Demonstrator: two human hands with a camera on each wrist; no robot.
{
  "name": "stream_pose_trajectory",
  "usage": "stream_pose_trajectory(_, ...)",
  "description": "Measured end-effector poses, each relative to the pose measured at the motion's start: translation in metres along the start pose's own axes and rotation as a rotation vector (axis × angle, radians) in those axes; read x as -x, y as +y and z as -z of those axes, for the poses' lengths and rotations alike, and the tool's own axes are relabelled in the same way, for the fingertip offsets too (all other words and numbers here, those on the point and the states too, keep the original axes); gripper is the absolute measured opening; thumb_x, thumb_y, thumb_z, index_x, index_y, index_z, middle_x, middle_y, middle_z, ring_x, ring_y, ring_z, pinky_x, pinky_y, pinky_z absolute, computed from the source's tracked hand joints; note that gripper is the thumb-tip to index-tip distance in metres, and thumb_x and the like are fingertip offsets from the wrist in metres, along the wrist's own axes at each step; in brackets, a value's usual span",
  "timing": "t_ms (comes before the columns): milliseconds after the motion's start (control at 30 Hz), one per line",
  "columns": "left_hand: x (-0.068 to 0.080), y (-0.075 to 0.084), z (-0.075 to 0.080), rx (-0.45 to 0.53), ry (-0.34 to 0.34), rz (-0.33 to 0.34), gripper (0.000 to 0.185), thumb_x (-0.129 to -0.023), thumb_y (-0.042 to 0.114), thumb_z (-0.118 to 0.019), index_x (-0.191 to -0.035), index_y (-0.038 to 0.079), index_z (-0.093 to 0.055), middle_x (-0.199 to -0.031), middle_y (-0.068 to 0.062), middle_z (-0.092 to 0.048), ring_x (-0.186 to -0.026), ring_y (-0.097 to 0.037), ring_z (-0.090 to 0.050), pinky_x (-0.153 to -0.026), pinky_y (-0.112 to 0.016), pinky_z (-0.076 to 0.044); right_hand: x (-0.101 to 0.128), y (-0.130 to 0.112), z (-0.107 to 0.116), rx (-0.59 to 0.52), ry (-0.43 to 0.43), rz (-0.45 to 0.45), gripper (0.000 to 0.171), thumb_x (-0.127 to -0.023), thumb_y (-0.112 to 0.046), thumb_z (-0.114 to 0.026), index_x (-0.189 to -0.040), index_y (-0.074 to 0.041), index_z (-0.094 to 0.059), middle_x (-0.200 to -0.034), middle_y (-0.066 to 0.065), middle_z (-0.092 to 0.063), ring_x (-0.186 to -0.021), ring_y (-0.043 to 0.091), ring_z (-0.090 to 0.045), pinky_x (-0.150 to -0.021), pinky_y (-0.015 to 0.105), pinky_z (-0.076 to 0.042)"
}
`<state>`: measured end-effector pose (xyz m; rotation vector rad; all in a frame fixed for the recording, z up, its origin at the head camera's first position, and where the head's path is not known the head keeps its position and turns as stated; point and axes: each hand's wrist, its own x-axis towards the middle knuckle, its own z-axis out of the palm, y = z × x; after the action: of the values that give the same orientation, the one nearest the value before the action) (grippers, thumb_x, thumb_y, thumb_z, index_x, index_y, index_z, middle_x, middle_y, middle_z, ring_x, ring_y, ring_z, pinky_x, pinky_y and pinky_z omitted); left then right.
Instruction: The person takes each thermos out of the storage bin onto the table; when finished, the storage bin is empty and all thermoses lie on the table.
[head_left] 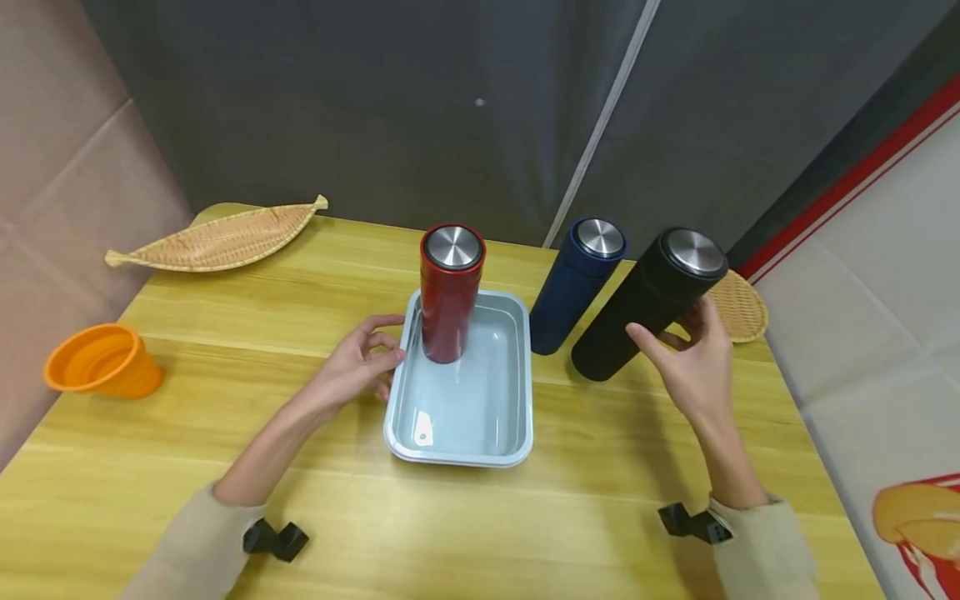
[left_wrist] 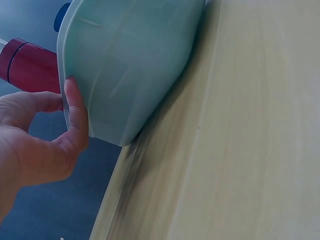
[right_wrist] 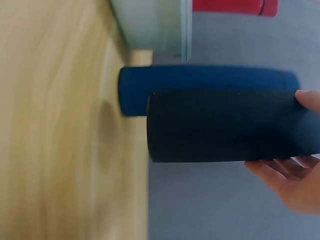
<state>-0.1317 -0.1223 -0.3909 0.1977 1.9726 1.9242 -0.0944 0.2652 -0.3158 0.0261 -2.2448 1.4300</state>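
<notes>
My right hand (head_left: 697, 358) grips a black thermos bottle (head_left: 630, 308) with a steel-topped lid, thumb on one side and fingers on the other. In the right wrist view, the black bottle's base hangs off the tabletop, overlapping the blue thermos (right_wrist: 135, 90) behind it. That blue bottle (head_left: 570, 292) stands on the table between the black bottle and a pale blue plastic basin (head_left: 457, 417). Inside the basin's far left part, a red thermos (head_left: 450, 308) stands upright. With thumb and fingers, my left hand (head_left: 356, 362) pinches the basin's left rim (left_wrist: 65, 55).
A leaf-shaped woven basket (head_left: 225, 237) lies at the back left of the wooden table (head_left: 337, 533). An orange collapsible cup (head_left: 105, 362) sits near the left edge. Behind the right hand is a round woven mat (head_left: 742, 308). A dark grey panel (head_left: 375, 108) borders the table's back.
</notes>
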Motion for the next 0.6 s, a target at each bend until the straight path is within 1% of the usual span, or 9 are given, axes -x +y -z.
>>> stream_pose_trajectory(200,-0.001,0.001,0.0,-0.006,-0.003,-0.004,0.061,-0.092,0.003,-0.06,-0.145,0.002,-0.03,-0.106,-0.021,-0.053,-0.065,-0.021,-0.059,-0.049,-0.036,-0.058,-0.014,0.027,-0.006,-0.026,0.029,-0.071,0.061,-0.078,-0.002,-0.078,-0.132,-0.008,-0.05,-0.11,0.0,-0.057,-0.099,0.013,-0.058,-0.075,0.013,-0.054)
stream_pose_trajectory(367,-0.001,0.001,0.001,-0.012,-0.005,-0.008,0.06,-0.093,0.003,-0.06,-0.145,0.002,-0.03,-0.106,-0.021,-0.052,-0.065,-0.021,-0.059,-0.049,-0.035,-0.058,-0.023,0.042,-0.013,-0.057,0.037,-0.114,0.061,-0.078,-0.004,-0.078,-0.132,-0.008,-0.049,-0.11,-0.001,-0.056,-0.1,0.012,-0.057,-0.076,0.014,-0.054)
stream_pose_trajectory(500,-0.001,0.0,0.0,-0.007,-0.009,-0.009,0.06,-0.093,0.003,-0.06,-0.145,0.002,-0.03,-0.107,-0.022,-0.052,-0.065,-0.021,-0.06,-0.049,-0.037,-0.058,-0.027,0.044,-0.018,-0.069,0.029,-0.135,0.062,-0.078,-0.004,-0.078,-0.132,-0.005,-0.048,-0.111,0.0,-0.056,-0.1,0.013,-0.056,-0.076,0.015,-0.054)
stream_pose_trajectory(600,0.0,-0.001,0.0,-0.006,-0.007,-0.007,0.059,-0.093,0.003,-0.06,-0.145,0.003,-0.031,-0.107,-0.022,-0.052,-0.065,-0.022,-0.06,-0.049,-0.037,-0.058,-0.027,0.036,-0.019,-0.059,0.017,-0.147,0.063,-0.078,-0.004,-0.077,-0.133,-0.001,-0.046,-0.11,0.0,-0.055,-0.099,0.012,-0.055,-0.076,0.014,-0.053)
